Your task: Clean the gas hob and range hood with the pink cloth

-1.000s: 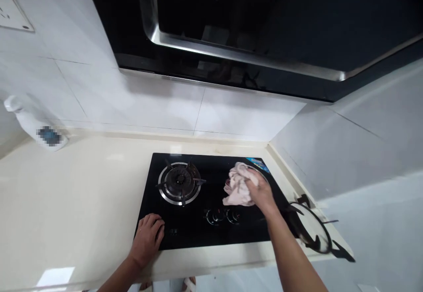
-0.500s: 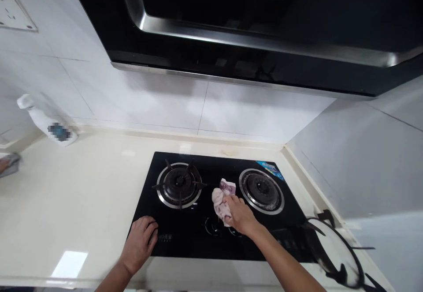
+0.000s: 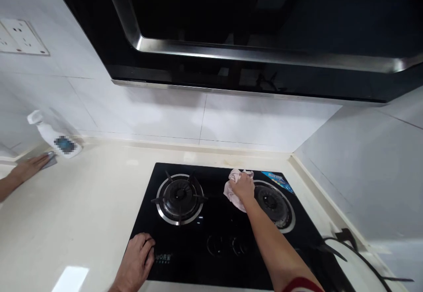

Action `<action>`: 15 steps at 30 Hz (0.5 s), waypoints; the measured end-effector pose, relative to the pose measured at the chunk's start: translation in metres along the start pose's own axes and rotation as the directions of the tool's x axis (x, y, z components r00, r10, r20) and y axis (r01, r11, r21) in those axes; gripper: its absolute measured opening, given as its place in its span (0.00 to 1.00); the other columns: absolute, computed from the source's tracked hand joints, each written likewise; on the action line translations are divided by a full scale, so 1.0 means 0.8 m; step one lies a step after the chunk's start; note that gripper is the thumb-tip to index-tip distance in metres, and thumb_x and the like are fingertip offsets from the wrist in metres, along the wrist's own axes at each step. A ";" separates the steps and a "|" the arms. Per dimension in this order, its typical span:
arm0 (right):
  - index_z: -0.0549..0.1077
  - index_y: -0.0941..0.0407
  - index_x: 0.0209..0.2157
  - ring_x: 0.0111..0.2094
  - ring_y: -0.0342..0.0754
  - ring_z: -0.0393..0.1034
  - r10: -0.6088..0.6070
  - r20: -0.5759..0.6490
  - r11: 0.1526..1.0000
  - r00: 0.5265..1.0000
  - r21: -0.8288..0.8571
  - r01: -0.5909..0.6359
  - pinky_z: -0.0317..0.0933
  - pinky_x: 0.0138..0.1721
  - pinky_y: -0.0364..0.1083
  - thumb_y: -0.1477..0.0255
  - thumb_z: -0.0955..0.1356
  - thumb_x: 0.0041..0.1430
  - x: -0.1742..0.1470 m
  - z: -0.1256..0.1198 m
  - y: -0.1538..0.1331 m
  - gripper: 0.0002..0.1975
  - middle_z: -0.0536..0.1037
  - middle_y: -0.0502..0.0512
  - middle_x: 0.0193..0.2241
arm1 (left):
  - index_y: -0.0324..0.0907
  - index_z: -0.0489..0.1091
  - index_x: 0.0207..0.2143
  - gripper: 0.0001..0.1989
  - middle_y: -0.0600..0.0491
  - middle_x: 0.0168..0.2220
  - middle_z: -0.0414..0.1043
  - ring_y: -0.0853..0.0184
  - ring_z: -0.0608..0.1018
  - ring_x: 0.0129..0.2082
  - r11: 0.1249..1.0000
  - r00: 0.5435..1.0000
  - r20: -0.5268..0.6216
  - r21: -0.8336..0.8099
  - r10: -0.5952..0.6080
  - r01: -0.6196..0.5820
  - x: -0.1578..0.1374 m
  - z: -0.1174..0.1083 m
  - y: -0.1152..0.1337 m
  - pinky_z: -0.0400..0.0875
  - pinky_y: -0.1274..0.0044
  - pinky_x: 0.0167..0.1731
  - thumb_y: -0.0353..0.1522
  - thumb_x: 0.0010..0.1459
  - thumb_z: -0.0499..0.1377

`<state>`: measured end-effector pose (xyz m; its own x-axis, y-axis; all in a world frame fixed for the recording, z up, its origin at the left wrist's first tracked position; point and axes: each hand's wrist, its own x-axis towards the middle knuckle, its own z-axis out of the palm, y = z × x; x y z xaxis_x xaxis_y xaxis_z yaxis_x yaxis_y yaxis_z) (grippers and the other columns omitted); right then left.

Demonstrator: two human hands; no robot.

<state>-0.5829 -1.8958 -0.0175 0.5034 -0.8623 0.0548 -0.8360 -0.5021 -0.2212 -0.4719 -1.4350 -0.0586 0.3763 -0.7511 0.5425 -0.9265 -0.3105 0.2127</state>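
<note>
My right hand (image 3: 243,187) presses a crumpled pale pink cloth (image 3: 234,194) onto the black glass gas cooktop (image 3: 185,256), at the left rim of the right burner (image 3: 274,204). No grate stands over that burner. The left burner (image 3: 180,197) carries a black grate. At the cooktop's front left corner rests my left hand (image 3: 137,256), its fingers slightly curled over the glass and holding nothing. Two dark control knobs (image 3: 215,244) show near the front edge, left of my right forearm.
Another person's hand (image 3: 31,168) holds a grey cloth (image 3: 51,160) on the counter at far left, beside a white spray bottle (image 3: 59,141). A black range hood (image 3: 231,73) overhangs the back. The removed black grate (image 3: 346,241) lies at the right. Wall sockets (image 3: 26,36) are upper left.
My right hand has slid the cloth away from me, from the middle of the cooktop towards its back edge. My left hand stays at the corner. The other person's hand has come further into view.
</note>
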 end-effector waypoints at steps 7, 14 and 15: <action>0.58 0.50 0.66 0.57 0.61 0.63 -0.246 0.165 0.969 0.955 0.032 0.244 0.53 0.56 0.58 0.55 0.63 0.63 -0.030 0.005 -0.035 0.33 0.67 0.66 0.57 | 0.45 0.71 0.43 0.09 0.49 0.42 0.72 0.62 0.76 0.43 1.000 1.000 0.007 0.005 0.000 0.000 -0.002 0.004 -0.005 0.75 0.69 0.43 0.27 0.62 0.55; 0.59 0.30 0.64 0.66 0.65 0.46 -0.588 0.444 0.778 0.677 0.080 0.623 0.38 0.62 0.68 0.62 0.74 0.53 -0.106 -0.013 -0.001 0.39 0.47 0.51 0.71 | 0.43 0.72 0.42 0.08 0.48 0.41 0.72 0.61 0.75 0.42 1.000 1.000 0.027 0.014 -0.003 0.002 -0.001 0.006 -0.007 0.74 0.67 0.43 0.28 0.63 0.54; 0.60 0.28 0.63 0.63 0.64 0.50 -0.579 0.462 0.779 0.672 0.069 0.624 0.42 0.61 0.68 0.64 0.72 0.55 -0.107 -0.021 0.014 0.37 0.48 0.50 0.71 | 0.43 0.72 0.41 0.08 0.48 0.41 0.72 0.61 0.75 0.42 1.000 0.999 0.033 0.014 0.000 0.000 -0.001 0.006 -0.007 0.74 0.67 0.43 0.29 0.63 0.54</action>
<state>-0.6391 -1.8289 -0.0084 0.9231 -0.2583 -0.2848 -0.3219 -0.9243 -0.2051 -0.4668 -1.4355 -0.0641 0.3768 -0.7696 0.5154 -0.9263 -0.3185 0.2015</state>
